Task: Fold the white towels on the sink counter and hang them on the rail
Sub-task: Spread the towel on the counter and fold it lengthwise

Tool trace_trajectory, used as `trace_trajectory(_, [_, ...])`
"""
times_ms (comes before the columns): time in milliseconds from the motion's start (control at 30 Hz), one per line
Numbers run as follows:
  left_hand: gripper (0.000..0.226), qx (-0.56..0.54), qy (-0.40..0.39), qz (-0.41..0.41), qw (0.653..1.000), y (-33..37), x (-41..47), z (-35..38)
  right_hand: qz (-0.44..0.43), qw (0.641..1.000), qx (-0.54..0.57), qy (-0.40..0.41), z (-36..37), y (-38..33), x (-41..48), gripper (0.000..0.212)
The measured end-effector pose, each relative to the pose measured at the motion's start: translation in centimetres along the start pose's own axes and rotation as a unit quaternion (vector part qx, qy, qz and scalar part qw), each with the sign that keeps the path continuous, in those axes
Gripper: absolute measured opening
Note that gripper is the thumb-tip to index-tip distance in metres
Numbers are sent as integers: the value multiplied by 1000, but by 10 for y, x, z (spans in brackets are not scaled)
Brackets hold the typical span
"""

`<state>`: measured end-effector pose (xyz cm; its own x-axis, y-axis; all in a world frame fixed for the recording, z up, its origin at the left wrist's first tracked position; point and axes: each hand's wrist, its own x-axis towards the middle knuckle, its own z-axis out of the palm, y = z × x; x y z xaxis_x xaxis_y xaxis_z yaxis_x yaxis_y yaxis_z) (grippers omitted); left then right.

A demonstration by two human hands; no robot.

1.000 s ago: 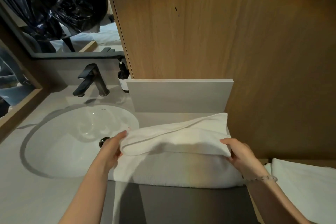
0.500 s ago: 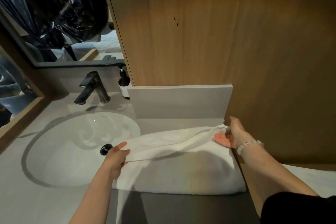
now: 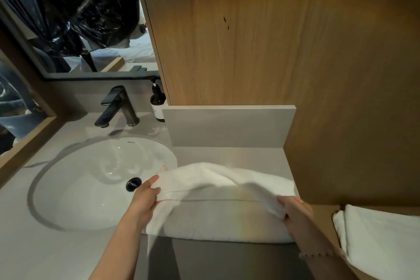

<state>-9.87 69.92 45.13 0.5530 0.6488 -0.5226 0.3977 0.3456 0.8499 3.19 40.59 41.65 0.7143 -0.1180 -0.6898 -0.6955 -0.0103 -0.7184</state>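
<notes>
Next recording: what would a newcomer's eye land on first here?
The white towel lies across the counter right of the sink, one layer lifted over the rest. The left hand grips its left end and the right hand its right end. After that, the black faucet behind the sink, and a second white towel at the lower right edge of the view.

A tall panel of warm brown wood grain (image 3: 284, 41) fills the upper right, brightest near its top. Under it a low grey slab upstand (image 3: 227, 126) backs the pale grey stone bench (image 3: 56, 245). An oval white basin (image 3: 91, 188) with a black drain plug (image 3: 133, 184) is sunk in the bench; a dark metal tap (image 3: 118, 107) and a dark pump bottle (image 3: 158, 102) stand behind it. A dark-framed mirror (image 3: 68, 18) hangs upper left.
</notes>
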Motion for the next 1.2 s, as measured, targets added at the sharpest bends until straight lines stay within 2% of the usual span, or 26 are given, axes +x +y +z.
trace_trajectory(100, [46,-10,3,-8,1000,2,4,4,-41,999,31,4,0,-25,12,50])
trace_trajectory(233, [49,-18,10,0,1000,15,9,23,-92,993,70,26,16,-57,18,48])
trace_trajectory(433, [51,-67,-6,22,997,46,15,30,-76,989,125,-27,19,-84,28,38])
trace_trajectory(533, [51,-58,-22,16,998,53,20,19,-48,993,107,-34,8,-81,32,17])
trace_trajectory(633, [54,-50,-25,1,998,50,23,13,-37,992,90,-86,-1,-78,35,34])
trace_trajectory(733, [58,3,-16,-2,1000,38,24,13,-57,990,43,-121,-6,-82,29,35])
trace_trajectory(800, [55,60,16,3,998,30,24,16,-87,989,-11,-118,-9,-82,26,28])
trace_trajectory(867, [50,125,80,26,989,23,24,18,-114,984,-79,-114,-10,-79,23,11])
trace_trajectory(967, [48,242,181,64,951,18,18,17,-128,970,-173,-111,-16,-77,21,31])
trace_trajectory(1100, [31,275,225,93,930,10,13,15,-77,971,-171,-146,-22,-73,18,27])
trace_trajectory(1200, [21,239,228,79,940,11,12,13,-26,977,-80,-194,-30,-68,22,25])
